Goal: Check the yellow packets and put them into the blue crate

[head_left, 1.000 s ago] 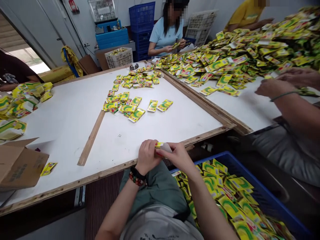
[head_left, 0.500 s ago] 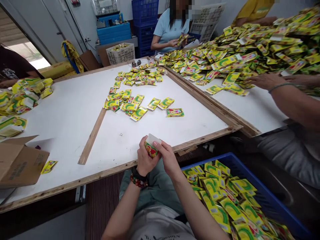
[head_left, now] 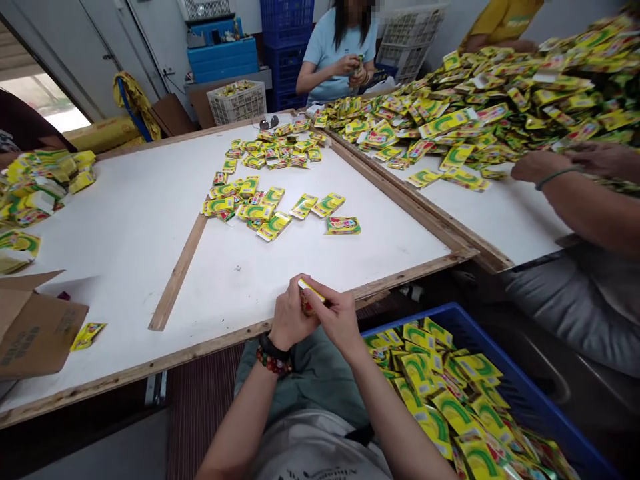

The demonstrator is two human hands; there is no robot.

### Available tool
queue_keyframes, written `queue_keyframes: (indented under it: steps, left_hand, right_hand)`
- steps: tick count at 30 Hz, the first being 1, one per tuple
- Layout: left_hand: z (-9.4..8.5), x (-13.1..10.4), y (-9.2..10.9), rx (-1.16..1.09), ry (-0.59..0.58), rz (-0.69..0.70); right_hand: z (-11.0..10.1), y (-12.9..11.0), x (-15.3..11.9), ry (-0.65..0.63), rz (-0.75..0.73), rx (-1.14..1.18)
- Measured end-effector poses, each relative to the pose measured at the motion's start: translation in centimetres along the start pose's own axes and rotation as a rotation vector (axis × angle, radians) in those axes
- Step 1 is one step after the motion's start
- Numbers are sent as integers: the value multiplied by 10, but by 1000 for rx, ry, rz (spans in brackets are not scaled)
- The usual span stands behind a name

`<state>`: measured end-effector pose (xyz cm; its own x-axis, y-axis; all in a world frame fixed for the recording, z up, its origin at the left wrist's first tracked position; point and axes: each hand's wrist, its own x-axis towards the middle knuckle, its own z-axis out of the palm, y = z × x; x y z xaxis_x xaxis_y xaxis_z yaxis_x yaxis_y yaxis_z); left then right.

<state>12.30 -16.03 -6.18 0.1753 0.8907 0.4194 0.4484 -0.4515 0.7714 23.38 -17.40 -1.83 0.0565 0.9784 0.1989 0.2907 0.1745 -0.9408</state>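
Observation:
A small yellow and green cardboard box (head_left: pixel 313 291) is held between my two hands, just above the table's near edge. My left hand (head_left: pixel 290 319) wraps round its left side, with a beaded bracelet at the wrist. My right hand (head_left: pixel 342 321) grips it from the right, fingers along the top by the pale flap. Most of the printed face is covered by my fingers. Beyond my hands, several like boxes (head_left: pixel 274 227) lie loosely on the white table (head_left: pixel 300 257), and one box (head_left: pixel 343 225) sits apart, nearer to me.
A blue crate (head_left: pixel 505 363) full of yellow packs stands low at my right. A brown carton (head_left: pixel 45 333) and a small packet (head_left: pixel 89 336) are at the left. Wooden strips (head_left: pixel 180 273) divide the tabletop. A large heap of packs (head_left: pixel 500 113) covers the right table, where co-workers' hands work.
The box's pale flap stood up before; now it is folded down over the top, with my right fingers across it. The co-worker's hands at the right have drawn back from the packs.

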Motion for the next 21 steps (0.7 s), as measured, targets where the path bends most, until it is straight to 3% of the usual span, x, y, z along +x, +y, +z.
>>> queue_keyframes:
  steps: [3,6,10,14,17,21]
  left_hand:
    - [0,0,-1,51,33,-38]
    - [1,1,-1,46,71,-52]
    - [-1,2,1,6,88,-86]
    - [-5,3,6,-49,52,-64]
    - [-9,3,8,-83,-84,24]
    - [-10,3,7,-78,-112,53]
  right_hand:
    - [3,1,6,5,50,53]
    - [0,0,12,-66,-4,98]
    - [-4,-1,14,-272,-135,-56]
    - [-7,-7,5,-266,-256,-231]
    - [-30,-10,-13,-205,-238,-463]
    - [-94,1,-30,-138,112,-1070]
